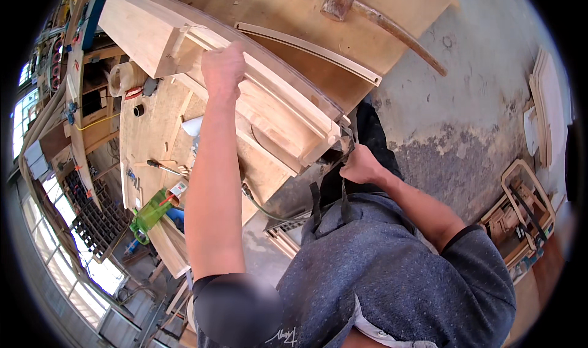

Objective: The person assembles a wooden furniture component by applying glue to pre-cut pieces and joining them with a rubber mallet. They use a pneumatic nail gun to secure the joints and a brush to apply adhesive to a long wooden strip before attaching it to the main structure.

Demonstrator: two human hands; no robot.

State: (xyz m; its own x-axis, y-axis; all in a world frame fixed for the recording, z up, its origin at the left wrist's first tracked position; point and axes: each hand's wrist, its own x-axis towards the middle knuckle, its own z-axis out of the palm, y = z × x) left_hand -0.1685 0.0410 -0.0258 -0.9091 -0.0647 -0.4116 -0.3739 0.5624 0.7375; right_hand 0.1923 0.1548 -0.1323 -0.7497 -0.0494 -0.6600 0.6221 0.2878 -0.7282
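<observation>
A long pale wooden assembly [275,112] with raised rails and a box-like block [144,32] at its far left end lies slantwise across the bench. My left hand [223,70] is closed over one of its rails, knuckles up, near the block. By the assembly's near right end, my right hand [362,164] is closed with the fingers curled in. Dark metal-looking parts [335,152] and a dark strap lie close against those fingers. What the right hand grips is hidden.
A wooden mallet [339,2] and a narrow grooved strip [306,48] lie on the board beyond. To the left, the bench [156,118] carries a screwdriver [160,165] and a green bottle [153,213]. A wooden-framed crate of offcuts [520,210] stands on the floor at right.
</observation>
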